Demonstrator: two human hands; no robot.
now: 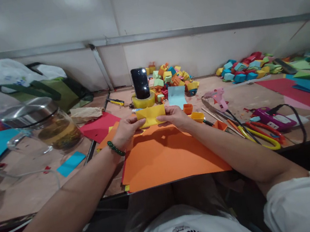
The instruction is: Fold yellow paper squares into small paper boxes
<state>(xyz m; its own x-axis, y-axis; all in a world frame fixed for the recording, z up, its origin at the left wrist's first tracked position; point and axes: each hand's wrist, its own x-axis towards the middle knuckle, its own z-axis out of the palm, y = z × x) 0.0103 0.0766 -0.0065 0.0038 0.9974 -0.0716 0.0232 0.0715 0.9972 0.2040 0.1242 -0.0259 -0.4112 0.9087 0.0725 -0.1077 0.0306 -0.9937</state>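
A small yellow sheet of paper (151, 113) with a crease across it is stretched between my two hands. My left hand (129, 131) pinches its left end, thumb on the near face. On the other end, my right hand (176, 117) grips in the same way. The paper is held just above a stack of orange paper (168, 157) at the table's front edge. Right of my right hand lie small folded cups, one yellow (197, 117) and one orange (188, 109). A pale blue paper piece (177, 95) stands behind.
A phone (140, 83) stands upright on a tape roll (143, 101), beside a heap of paper cubes (167, 75). A glass jug (56, 130) stands left. On the right are a pink glue gun (219, 98), yellow-handled scissors (266, 141) and a purple device (274, 118).
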